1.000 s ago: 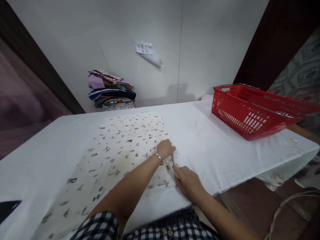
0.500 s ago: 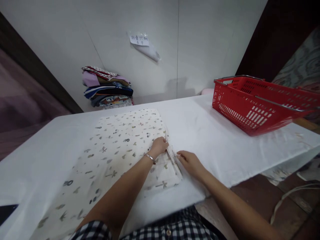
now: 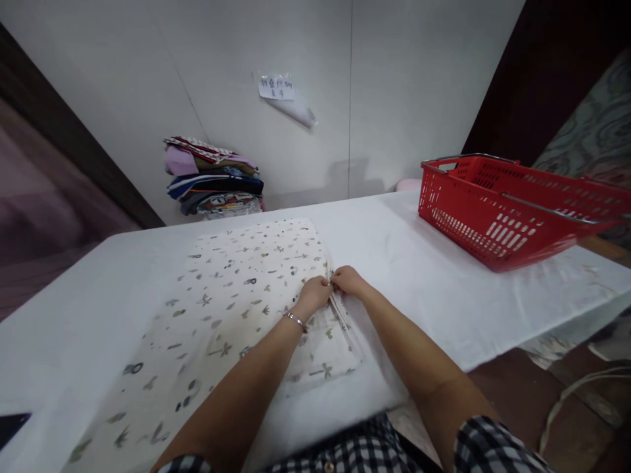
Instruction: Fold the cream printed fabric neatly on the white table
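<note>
A white cloth with small plant-like prints [image 3: 236, 289] lies flat across the table, its layered right edge running toward me. My left hand [image 3: 316, 293], with a bracelet at the wrist, is closed on that edge near its middle. Right beside it, my right hand [image 3: 348, 281] pinches the same edge, the fingertips of both hands almost touching. What exactly lies between the fingertips is too small to make out, apart from the cloth's edge.
The table has a white cover [image 3: 394, 243]. A red plastic basket [image 3: 473, 223] with metal handles stands at the right. A stack of folded fabrics [image 3: 214, 177] is at the back left by the wall, below a paper sign [image 3: 276, 87]. A dark flat object [image 3: 12, 427] sits at the left edge.
My right hand has moved left and away from me, from the table beside the cloth onto its edge, and its fingers have closed there. My left hand stays at the edge.
</note>
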Demonstrator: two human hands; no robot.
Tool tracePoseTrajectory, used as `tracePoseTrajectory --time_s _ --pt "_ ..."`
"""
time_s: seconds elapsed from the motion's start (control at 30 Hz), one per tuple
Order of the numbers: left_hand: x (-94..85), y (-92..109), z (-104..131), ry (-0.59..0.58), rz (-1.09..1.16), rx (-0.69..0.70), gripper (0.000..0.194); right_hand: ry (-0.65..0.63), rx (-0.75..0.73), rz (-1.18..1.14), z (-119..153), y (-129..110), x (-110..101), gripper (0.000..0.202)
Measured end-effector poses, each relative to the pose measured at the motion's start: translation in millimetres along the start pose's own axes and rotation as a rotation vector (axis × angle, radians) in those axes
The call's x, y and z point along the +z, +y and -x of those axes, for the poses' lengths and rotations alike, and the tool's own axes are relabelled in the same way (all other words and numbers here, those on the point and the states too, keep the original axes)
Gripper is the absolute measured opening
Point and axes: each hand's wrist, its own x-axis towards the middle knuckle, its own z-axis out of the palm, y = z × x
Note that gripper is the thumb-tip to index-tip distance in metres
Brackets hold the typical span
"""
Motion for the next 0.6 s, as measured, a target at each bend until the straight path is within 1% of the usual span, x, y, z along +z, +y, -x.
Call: tracePoseTrajectory --time_s 0.13,0.2,0.3,0.37,0.4,0.5,0.6 --pt "-0.2 -1.4 1.5 0.015 0.008 0.011 0.019 0.039 -0.022 -0.037 3.4 7.6 3.4 0.017" --pt "-0.4 -1.0 4.5 0.047 0.001 0.013 0.015 0.059 -0.023 -0.05 6.3 10.3 4.2 0.019" --pt "-0.3 1.5 9.8 0.147 -0.055 0.028 0.007 0.077 -0.011 -0.036 9.9 9.5 3.6 0.019" --pt "0.3 3.6 12.0 0.199 -0.104 0.038 0.012 0.107 -0.015 0.058 11.8 5.3 2.5 0.018" --pt "0.8 4.5 12.4 0.208 -0.121 0.041 0.014 0.127 -0.022 0.128 12.9 2.5 1.9 0.017" --pt "2.4 5.4 11.7 0.189 -0.134 0.043 0.016 0.165 -0.031 0.329 16.5 -5.8 1.1 0.02" --pt "3.5 4.4 10.6 0.182 -0.127 0.039 0.013 0.154 -0.007 0.421 19.6 -10.1 1.8 0.023"
